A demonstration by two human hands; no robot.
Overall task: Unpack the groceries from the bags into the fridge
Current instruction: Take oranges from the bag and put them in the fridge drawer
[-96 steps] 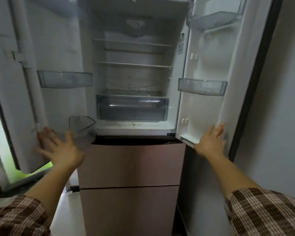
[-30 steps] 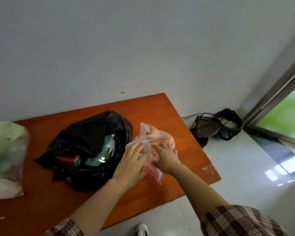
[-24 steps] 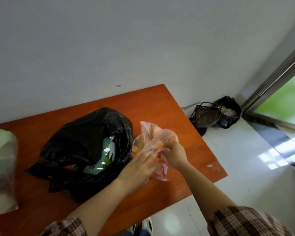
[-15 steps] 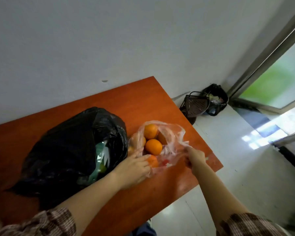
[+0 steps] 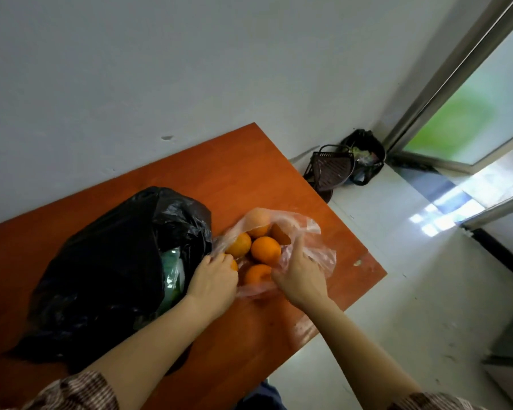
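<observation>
A black bag [image 5: 107,267] lies on the left of the orange tabletop [image 5: 225,161], with green packs showing at its mouth. Just beside it, the left hand [image 5: 214,281] is closed on the left edge of a clear bag [image 5: 308,250]. The oranges [image 5: 265,250] lie inside this opened bag. The right hand [image 5: 299,276] pinches its right side, one finger raised. On the floor at far right stands a dark basket [image 5: 330,170].

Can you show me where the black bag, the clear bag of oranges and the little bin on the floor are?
black bag [image 5: 107,261]: head view, on its crinkled upper side.
clear bag of oranges [image 5: 317,255]: head view, on the loose plastic at its right edge.
bin [image 5: 330,168]: head view, on its slatted dark lid.
</observation>
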